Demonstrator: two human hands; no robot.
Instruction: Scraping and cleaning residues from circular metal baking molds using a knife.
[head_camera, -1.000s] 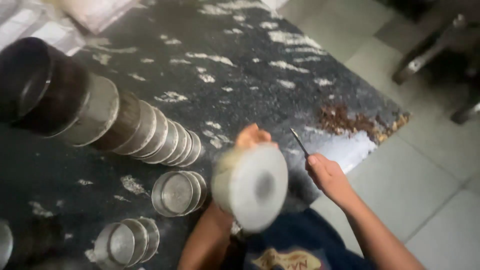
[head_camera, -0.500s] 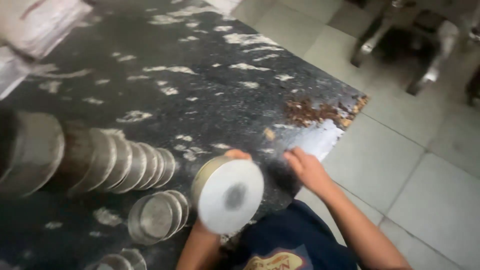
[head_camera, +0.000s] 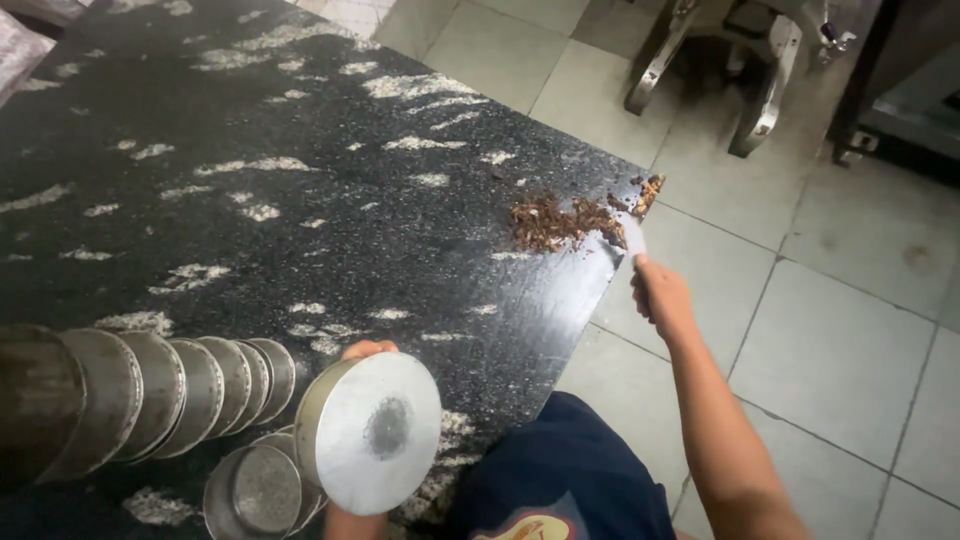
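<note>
A black stone counter with white flecks is filling the left. Pale grey floor tiles are catching soft light, and what may be metal machine legs are standing beyond.

A black granite countertop flecked with white fills most of the view. A row of round metal tins lies on its side at the near left edge, and another nested stack sits just in front of it. Pale floor tiles spread to the right, with metal stand legs at the far end.
</note>
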